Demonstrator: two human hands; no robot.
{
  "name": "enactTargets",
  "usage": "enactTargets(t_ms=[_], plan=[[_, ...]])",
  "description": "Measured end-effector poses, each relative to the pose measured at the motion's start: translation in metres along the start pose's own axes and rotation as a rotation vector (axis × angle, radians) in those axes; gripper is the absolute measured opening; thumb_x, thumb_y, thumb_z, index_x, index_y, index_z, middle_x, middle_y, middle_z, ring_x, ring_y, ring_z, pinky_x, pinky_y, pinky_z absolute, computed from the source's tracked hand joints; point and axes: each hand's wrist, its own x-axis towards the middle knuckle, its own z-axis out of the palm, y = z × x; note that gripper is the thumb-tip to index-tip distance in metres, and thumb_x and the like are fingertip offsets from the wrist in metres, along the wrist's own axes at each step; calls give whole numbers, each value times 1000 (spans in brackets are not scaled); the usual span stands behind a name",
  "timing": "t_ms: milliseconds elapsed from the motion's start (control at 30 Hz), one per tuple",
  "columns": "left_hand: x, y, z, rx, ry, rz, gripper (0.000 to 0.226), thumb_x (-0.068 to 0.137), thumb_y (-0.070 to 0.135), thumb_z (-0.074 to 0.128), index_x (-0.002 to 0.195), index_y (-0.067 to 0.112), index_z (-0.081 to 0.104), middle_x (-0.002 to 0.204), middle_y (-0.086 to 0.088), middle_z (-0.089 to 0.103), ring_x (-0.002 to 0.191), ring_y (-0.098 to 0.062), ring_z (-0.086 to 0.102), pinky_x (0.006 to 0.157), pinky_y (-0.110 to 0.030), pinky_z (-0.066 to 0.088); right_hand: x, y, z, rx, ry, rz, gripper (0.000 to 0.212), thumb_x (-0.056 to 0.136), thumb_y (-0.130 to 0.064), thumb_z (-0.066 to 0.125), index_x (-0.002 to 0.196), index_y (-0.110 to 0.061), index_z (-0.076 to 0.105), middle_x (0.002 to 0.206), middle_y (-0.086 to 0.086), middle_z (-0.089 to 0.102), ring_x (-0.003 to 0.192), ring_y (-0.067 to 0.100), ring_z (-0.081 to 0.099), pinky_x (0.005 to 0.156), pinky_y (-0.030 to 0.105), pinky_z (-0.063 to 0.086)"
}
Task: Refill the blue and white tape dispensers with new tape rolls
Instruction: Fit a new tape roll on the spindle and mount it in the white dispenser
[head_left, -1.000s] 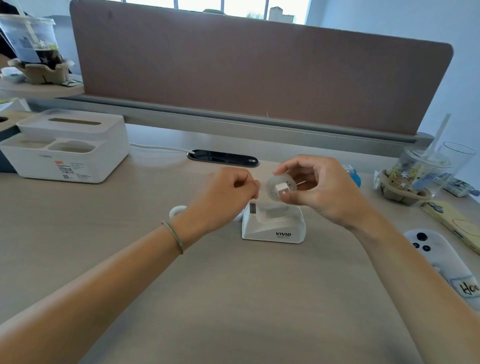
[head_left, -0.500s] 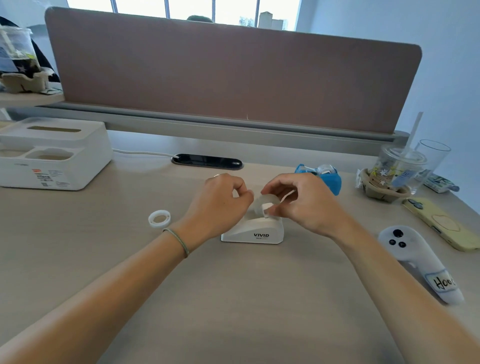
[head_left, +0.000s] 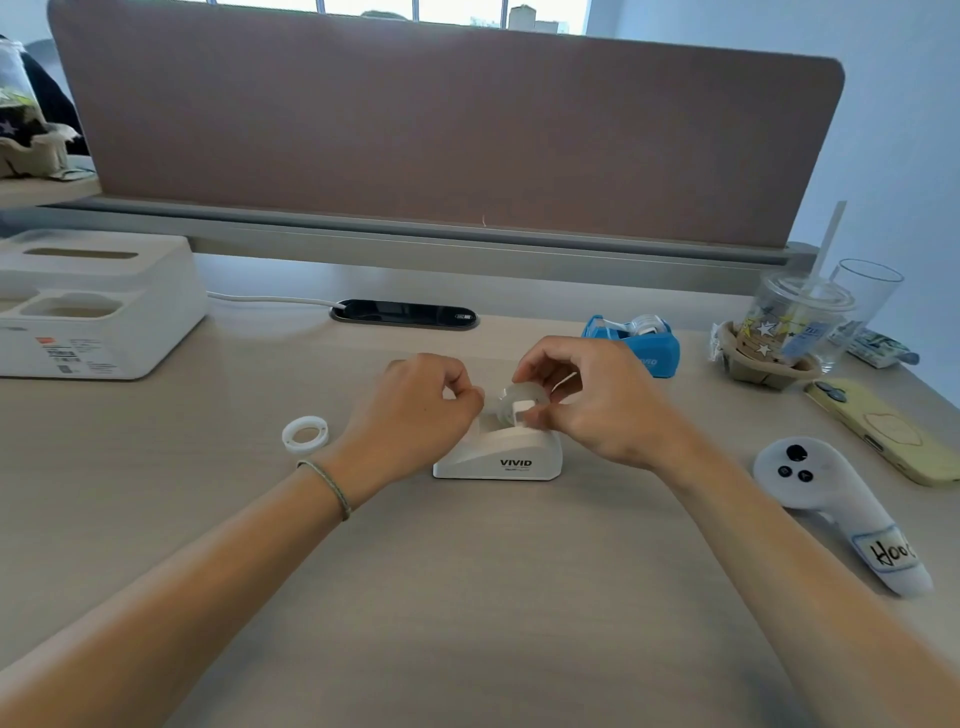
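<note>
A white "VIVID" tape dispenser (head_left: 498, 457) stands at the middle of the desk. My right hand (head_left: 597, 400) grips a clear tape roll on its white hub (head_left: 519, 405), which sits partly in the dispenser's cradle. My left hand (head_left: 421, 410) is pinched shut at the roll's left side, apparently on the tape's free end; the tape itself is too thin to see. A blue tape dispenser (head_left: 636, 343) with a roll in it stands behind my right hand. An empty white tape core (head_left: 305, 435) lies flat to the left.
A white desk organizer (head_left: 93, 306) sits far left. A black power outlet (head_left: 405, 314) with a white cable lies near the brown divider (head_left: 441, 130). At right are a cup with straw (head_left: 789, 327), a glass, a yellow phone (head_left: 883, 431) and a white controller (head_left: 826, 499).
Both hands have come down from mid-air with the tape roll to the white dispenser, and the roll now rests in its cradle. The view has shifted, so the blue dispenser shows.
</note>
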Motion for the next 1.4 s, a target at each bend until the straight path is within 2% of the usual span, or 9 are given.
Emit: enactTargets(t_ms=[167,400,600,733,867,1067,1200,1333,1400], plan=[[1,-1,3,-73,-70,27,26,92,29,62,69,19,68,72,7,65,72,-9,57,61,-24,40,0,-1,5,-25,8,-2,23,76,-18,85,93,-28,73,93,-14,72,89,9,67,83,29,59],[-1,-1,3,-56,-62,62,27,92,29,62,71,16,70,66,9,61,65,-4,52,57,-19,35,4,19,7,290,-102,114,11,86,-15,79,95,-14,73,101,0,76,96,9,70,93,30,57],[0,-3,0,-16,-18,55,27,90,36,61,66,25,65,79,12,69,82,-11,63,71,-29,50,4,32,19,587,-86,276,13,96,-12,66,85,-16,73,102,22,72,92,19,62,87,33,53],[-1,1,-3,-16,-26,23,26,87,39,60,64,27,64,81,12,72,83,-18,66,80,-39,57,3,34,20,692,-105,330,9,95,-13,66,97,-16,74,96,9,69,88,18,59,79,29,49],[-1,2,-3,-82,-36,8,24,85,40,61,65,27,67,82,13,73,83,-17,68,82,-42,57,1,33,21,589,-188,334,17,96,-19,67,97,-30,79,105,5,77,98,18,68,94,39,55],[5,-3,-7,-159,-74,7,25,89,34,64,70,22,74,85,10,76,86,-13,68,86,-37,56,2,27,16,514,-218,304,18,96,-18,67,97,-30,79,104,-5,79,101,15,69,95,38,56],[9,-4,-20,-159,-75,10,25,90,28,66,70,17,74,73,0,75,69,-17,65,66,-28,52,1,21,9,438,-208,214,17,96,-30,66,109,-31,77,111,-8,76,103,4,67,94,30,54],[16,-10,-33,-153,-5,30,23,91,25,62,74,16,75,87,-5,78,89,-26,72,84,-41,57,3,13,5,252,-268,148,32,87,-39,76,118,-41,70,113,-10,72,109,9,66,100,30,52],[17,-13,-34,-129,0,29,24,92,24,62,73,18,75,84,-1,77,87,-22,70,81,-38,56,4,8,3,173,-277,130,37,85,-39,78,120,-40,68,113,-12,70,108,7,65,99,32,53]])
